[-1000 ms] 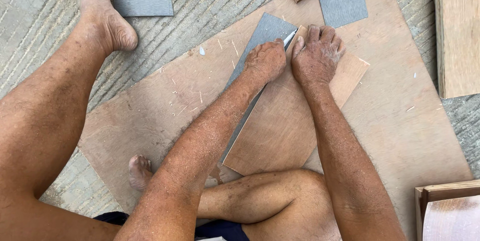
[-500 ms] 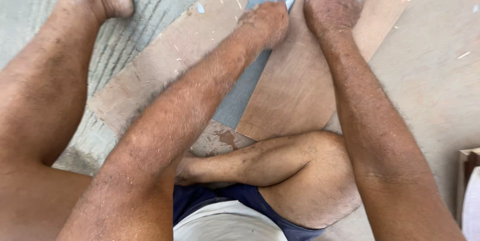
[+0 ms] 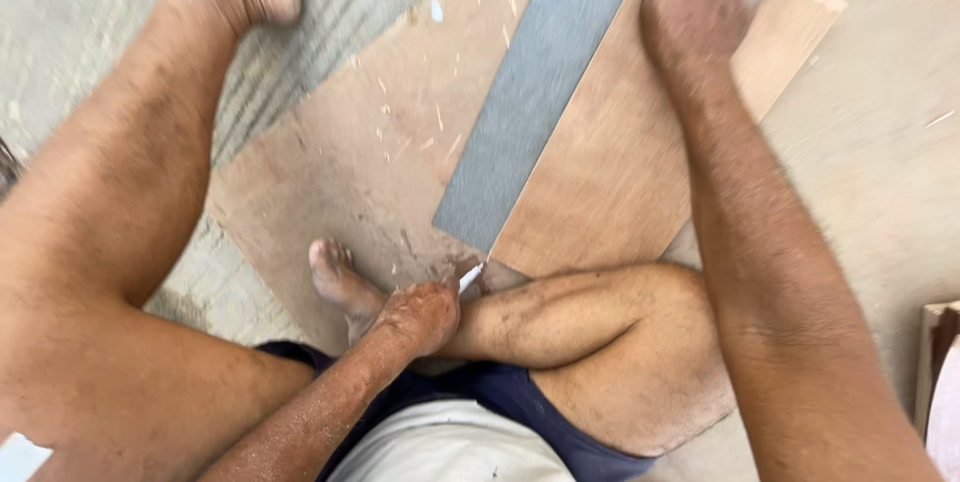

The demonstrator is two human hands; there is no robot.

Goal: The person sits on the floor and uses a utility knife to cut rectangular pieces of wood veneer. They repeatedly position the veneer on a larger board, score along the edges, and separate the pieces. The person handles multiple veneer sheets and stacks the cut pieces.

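Head view: left hand (image 3: 420, 317), fisted on a small blade (image 3: 470, 277), has pulled from the grey strip's (image 3: 540, 92) far end to its near corner. Right hand (image 3: 705, 2) still presses flat, open, on the brown sheet (image 3: 600, 172); cut stroke looks finished.

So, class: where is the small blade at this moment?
In the head view, the small blade sits low and centre, gripped in the left hand, at the near end of the grey strip, beside the folded leg.
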